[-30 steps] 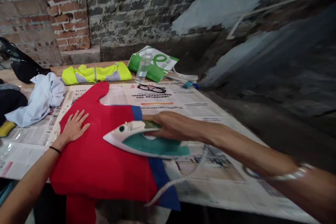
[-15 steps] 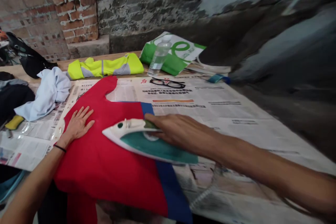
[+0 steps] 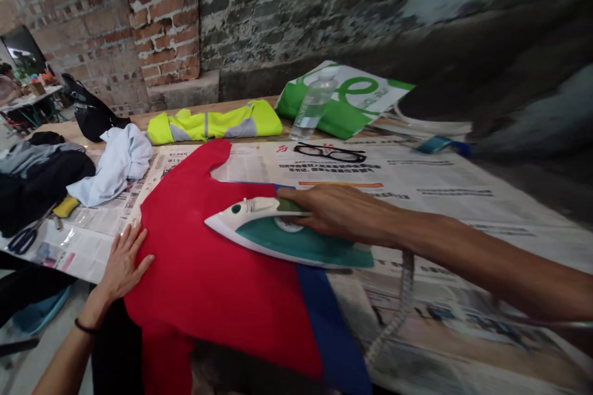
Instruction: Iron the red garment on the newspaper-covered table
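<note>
1 of 2 hands [image 3: 331, 210] [image 3: 121, 262] grips 1 iron [image 3: 264, 231] on 1 red garment [image 3: 208, 296].

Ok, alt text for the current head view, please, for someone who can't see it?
A right hand grips a green-and-white iron on a red garment with blue edging; the left hand lies open at its left edge. Beyond, past spread newspaper, are a clear bottle and folded yellow clothing.
</note>
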### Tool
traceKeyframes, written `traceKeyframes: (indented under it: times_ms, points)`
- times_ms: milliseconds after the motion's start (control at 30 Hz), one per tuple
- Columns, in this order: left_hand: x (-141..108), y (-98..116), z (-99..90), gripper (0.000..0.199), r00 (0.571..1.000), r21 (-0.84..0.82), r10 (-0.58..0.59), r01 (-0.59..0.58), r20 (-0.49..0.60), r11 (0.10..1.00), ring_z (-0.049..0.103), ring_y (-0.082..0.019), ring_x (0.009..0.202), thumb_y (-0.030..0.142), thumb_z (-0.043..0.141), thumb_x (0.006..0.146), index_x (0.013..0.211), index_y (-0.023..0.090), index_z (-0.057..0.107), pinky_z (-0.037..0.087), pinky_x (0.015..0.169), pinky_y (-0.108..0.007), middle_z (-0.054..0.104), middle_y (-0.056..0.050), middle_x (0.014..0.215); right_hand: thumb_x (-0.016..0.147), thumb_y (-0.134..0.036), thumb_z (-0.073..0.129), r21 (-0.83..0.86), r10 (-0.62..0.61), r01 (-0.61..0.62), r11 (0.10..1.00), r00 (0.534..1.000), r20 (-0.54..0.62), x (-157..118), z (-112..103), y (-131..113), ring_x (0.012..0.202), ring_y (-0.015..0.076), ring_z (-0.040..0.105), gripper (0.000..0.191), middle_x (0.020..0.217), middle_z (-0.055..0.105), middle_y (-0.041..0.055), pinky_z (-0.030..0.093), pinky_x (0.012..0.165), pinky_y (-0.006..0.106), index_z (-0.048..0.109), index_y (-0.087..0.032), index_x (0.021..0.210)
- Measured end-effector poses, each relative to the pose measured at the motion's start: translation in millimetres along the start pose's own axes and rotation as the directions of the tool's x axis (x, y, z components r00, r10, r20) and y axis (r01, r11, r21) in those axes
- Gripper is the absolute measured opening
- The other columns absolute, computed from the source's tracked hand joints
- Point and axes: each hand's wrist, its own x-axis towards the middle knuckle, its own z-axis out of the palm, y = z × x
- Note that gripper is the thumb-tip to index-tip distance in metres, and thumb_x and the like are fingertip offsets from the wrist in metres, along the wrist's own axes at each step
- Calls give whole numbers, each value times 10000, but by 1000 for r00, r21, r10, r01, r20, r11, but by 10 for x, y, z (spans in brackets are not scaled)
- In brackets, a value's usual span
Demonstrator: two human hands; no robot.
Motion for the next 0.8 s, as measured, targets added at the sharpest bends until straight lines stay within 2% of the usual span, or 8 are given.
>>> traceKeyframes:
  times_ms: [100, 200, 300, 400, 533, 667, 733, 800]
  points:
    - [44, -1, 31, 624, 1000, -36, -2, 2, -21, 999, 264, -310, 1618, 491, 425, 1052, 1617, 227, 413, 278, 1294, -598, 308, -107, 1734, 922, -248, 595, 10, -45, 44, 999, 997, 70, -157, -47, -346, 772, 237, 703, 98, 831, 736, 45, 378, 646, 288, 642, -250, 1008]
    - [79, -54, 96, 572, 996, -82, -7, 0, -88, 997, 311, -290, 1603, 448, 358, 1066, 1586, 237, 471, 286, 1293, -587, 368, -89, 1709, 919, -183, 594, 73, -82, 74, 995, 990, 115, -270, -53, -776, 781, 205, 695, 133, 865, 740, 30, 372, 655, 267, 635, -250, 1026]
    - [116, -147, 180, 576, 988, -127, -22, 3, -150, 992, 357, -278, 1583, 399, 246, 1078, 1559, 237, 518, 310, 1282, -577, 450, -78, 1666, 924, -173, 650, 70, -82, 72, 995, 985, 152, -215, -27, -1135, 830, 207, 690, 169, 883, 730, 35, 360, 671, 263, 629, -234, 1080]
    - [172, -224, 243, 600, 983, -138, 4, -29, -181, 990, 382, -287, 1570, 414, 230, 1069, 1559, 227, 522, 334, 1270, -568, 465, -80, 1657, 964, -229, 673, 42, -63, 57, 997, 988, 138, -80, -24, -1360, 910, 231, 688, 209, 959, 738, 64, 351, 684, 277, 615, -221, 1165]
    - [219, -269, 285, 611, 974, -129, 24, -55, -225, 990, 411, -280, 1554, 420, 232, 1058, 1552, 224, 535, 359, 1257, -536, 477, -80, 1648, 978, -244, 675, 30, -81, 77, 997, 984, 157, -102, -67, -1500, 912, 228, 679, 222, 954, 734, 50, 346, 687, 285, 612, -220, 1190]
    - [225, -271, 304, 598, 973, -118, 17, -45, -229, 992, 429, -275, 1544, 421, 252, 1052, 1529, 240, 565, 369, 1251, -531, 498, -72, 1633, 960, -211, 684, 32, -89, 84, 996, 975, 203, -421, -33, -1470, 926, 226, 694, 185, 963, 744, 49, 340, 687, 288, 628, -209, 1137]
    - [220, -256, 294, 610, 976, -115, 12, -37, -215, 993, 422, -286, 1548, 422, 246, 1049, 1532, 222, 560, 365, 1252, -550, 492, -81, 1635, 945, -173, 673, 34, -24, 18, 999, 982, 185, -587, 8, -1387, 929, 227, 709, 184, 979, 755, 58, 344, 699, 289, 633, -208, 1121]
    - [212, -238, 270, 619, 982, -114, 7, -29, -191, 993, 414, -298, 1551, 418, 240, 1048, 1535, 199, 554, 362, 1253, -571, 491, -92, 1633, 935, -152, 652, 26, 99, -104, 994, 984, 145, -683, 34, -1250, 934, 233, 723, 200, 982, 762, 63, 353, 706, 286, 640, -216, 1124]
